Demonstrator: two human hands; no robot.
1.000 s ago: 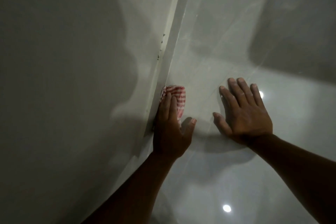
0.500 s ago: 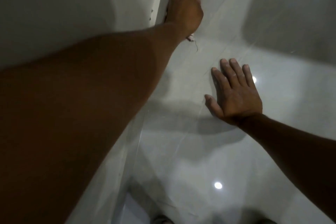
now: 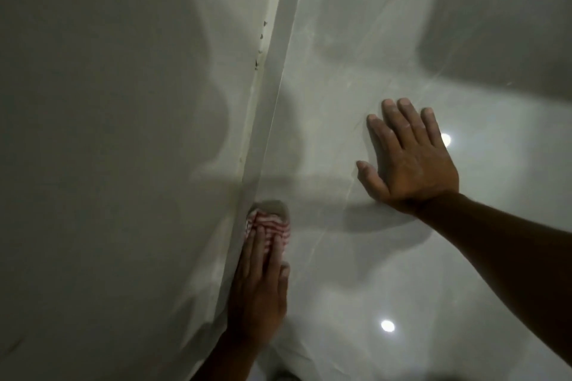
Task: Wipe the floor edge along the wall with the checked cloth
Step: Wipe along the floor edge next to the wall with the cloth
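Observation:
A red-and-white checked cloth [image 3: 272,223] lies bunched on the glossy floor, tight against the pale skirting strip [image 3: 272,77] at the foot of the wall. My left hand [image 3: 258,284] presses flat on the cloth, fingers pointing away from me along the edge; most of the cloth is hidden under the fingers. My right hand [image 3: 408,161] rests palm down on the floor tile [image 3: 356,272] to the right, fingers spread, holding nothing.
The grey wall [image 3: 123,133] fills the left half. Small dark marks [image 3: 259,52] dot the top of the skirting farther along. Ceiling lights reflect off the shiny floor at the right and lower right.
My left hand has drawn the cloth back toward me along the wall edge from its far stretched position. My right hand has stayed planted on the floor.

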